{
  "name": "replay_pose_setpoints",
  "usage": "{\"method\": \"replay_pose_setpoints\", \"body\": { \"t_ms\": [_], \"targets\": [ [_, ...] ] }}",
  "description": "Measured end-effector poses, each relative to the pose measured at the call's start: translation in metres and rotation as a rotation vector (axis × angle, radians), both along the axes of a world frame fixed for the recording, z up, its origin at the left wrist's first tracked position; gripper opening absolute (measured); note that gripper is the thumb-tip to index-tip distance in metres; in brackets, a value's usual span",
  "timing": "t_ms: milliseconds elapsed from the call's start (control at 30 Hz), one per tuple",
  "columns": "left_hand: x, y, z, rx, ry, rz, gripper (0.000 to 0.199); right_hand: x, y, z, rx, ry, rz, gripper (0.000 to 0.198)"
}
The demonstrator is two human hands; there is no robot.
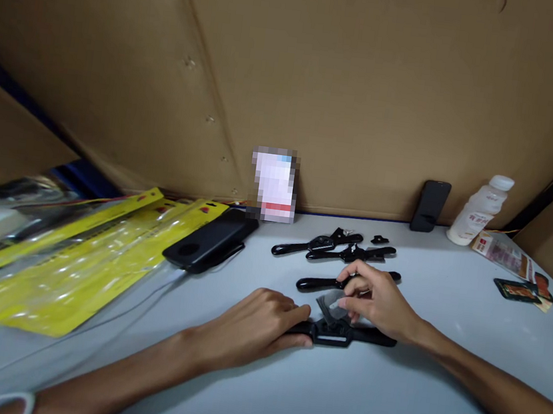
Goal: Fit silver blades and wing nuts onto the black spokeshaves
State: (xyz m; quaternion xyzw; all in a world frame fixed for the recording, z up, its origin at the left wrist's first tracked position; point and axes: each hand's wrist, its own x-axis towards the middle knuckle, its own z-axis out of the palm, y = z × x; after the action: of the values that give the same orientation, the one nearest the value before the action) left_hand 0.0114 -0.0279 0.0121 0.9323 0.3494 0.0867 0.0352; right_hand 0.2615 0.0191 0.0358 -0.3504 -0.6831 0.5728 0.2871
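Close to the front of the pale tabletop [384, 395], a black spokeshave [333, 341] lies crosswise before you, its open frame at the middle and a handle reaching out to either side. Your left hand [267, 320] is closed around the left handle, thumb along the near end of the frame and the other fingers wrapped about the grip. Your right hand [378, 301] is above the frame, its fingers curled and drawn nearly together, with thumb and fingertips pinching a small translucent grey piece [329, 302]; the blur keeps you from telling exactly what it is. Just behind, a second spokeshave [316, 284] lies partly hidden by your right hand, and farther back two more spokeshaves [321, 245] lie side by side, with a small black part [380, 240] near their right ends. Off to your left, yellow-backed clear blister packs [66, 275] are spread out beside a black device [209, 242], with a white cable [133, 310] running from it. Against the cardboard wall [373, 78] lean a pixelated panel [277, 187] and, farther right, a black smartphone [430, 207]. Beside that phone you have a white-capped plastic bottle [477, 215] and some packets [505, 255].
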Motion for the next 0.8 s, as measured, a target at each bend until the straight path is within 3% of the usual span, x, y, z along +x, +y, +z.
{"method": "replay_pose_setpoints", "body": {
  "t_ms": [167,533,800],
  "targets": [
    [0.0004,-0.0001,-0.0001,0.003,-0.009,0.008,0.055,-0.0008,0.0034,-0.0072,-0.005,-0.052,0.057,0.004],
    [0.0017,-0.0007,0.0011,0.004,0.005,0.027,0.057,-0.0002,0.0051,-0.0036,0.259,-0.195,0.133,0.025],
    [0.0016,-0.001,0.0,0.009,0.006,0.041,0.057,-0.004,-0.0012,-0.0025,0.281,-0.27,0.151,0.017]
  ]
}}
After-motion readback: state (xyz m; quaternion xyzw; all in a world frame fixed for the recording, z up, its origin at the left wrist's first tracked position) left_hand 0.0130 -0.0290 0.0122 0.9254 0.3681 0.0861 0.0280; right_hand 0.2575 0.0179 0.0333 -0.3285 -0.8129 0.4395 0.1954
